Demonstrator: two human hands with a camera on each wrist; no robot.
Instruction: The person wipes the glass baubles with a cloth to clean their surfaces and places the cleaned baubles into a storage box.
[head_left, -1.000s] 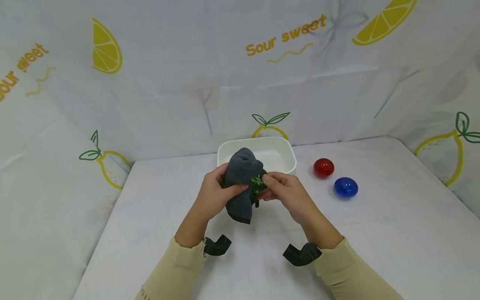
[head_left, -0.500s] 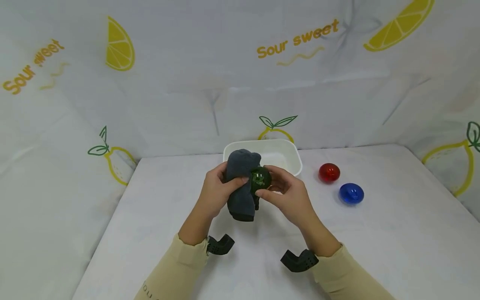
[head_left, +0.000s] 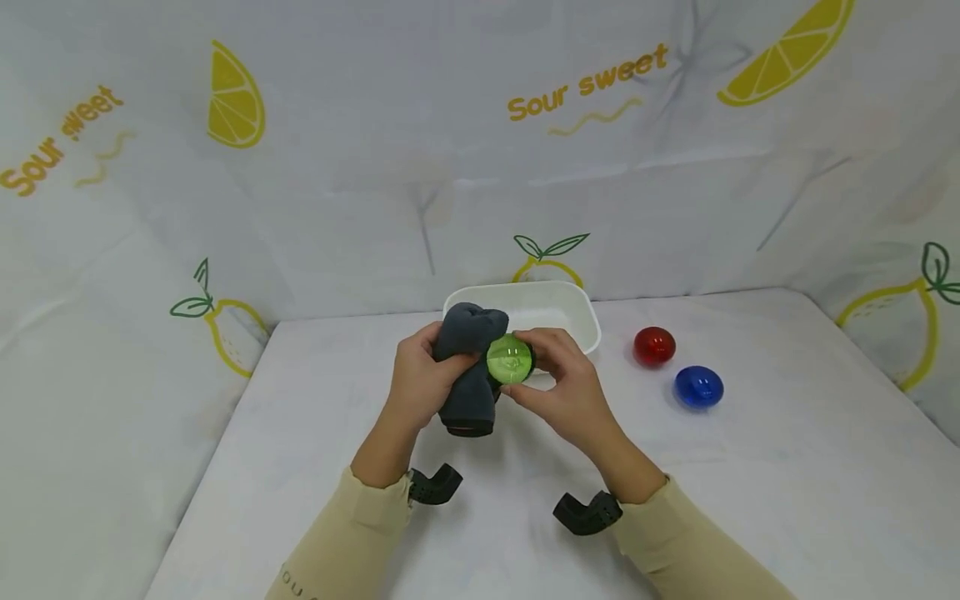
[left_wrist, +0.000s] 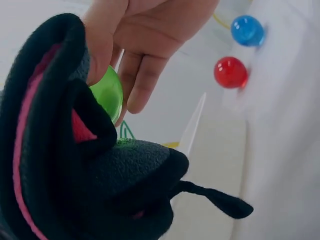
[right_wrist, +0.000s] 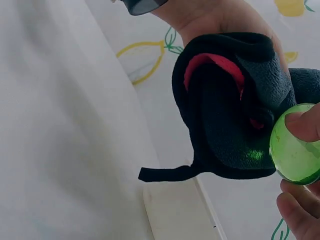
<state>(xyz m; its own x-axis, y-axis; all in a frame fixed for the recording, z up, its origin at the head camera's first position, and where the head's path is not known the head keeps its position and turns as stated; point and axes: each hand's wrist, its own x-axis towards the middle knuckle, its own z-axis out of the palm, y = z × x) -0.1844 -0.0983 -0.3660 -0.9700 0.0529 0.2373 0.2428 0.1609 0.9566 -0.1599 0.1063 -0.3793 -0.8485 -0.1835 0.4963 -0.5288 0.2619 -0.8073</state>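
My left hand [head_left: 423,375] grips a bunched dark grey towel [head_left: 471,396] with black edging. In the right wrist view, folds of the towel [right_wrist: 225,115] show a pink strip and a black hanging strap. My right hand [head_left: 566,379] pinches a clear green ball [head_left: 510,360] between thumb and fingers, right beside the towel. The ball [right_wrist: 297,147] touches or nearly touches the cloth; the exact contact is unclear. In the left wrist view, the towel hides part of the green ball [left_wrist: 109,95].
Behind the hands stands a white tray [head_left: 588,321], partly hidden by them. To its right, a red ball [head_left: 654,346] and a blue ball [head_left: 699,387] lie on the white-covered table [head_left: 780,467]. A lemon-print cloth [head_left: 337,250] hangs behind the table.
The right hand has shifted its grip, its thumb moving down to the ball's lower side. More of the green ball now shows, and it looks brighter. The towel is still in the left hand.
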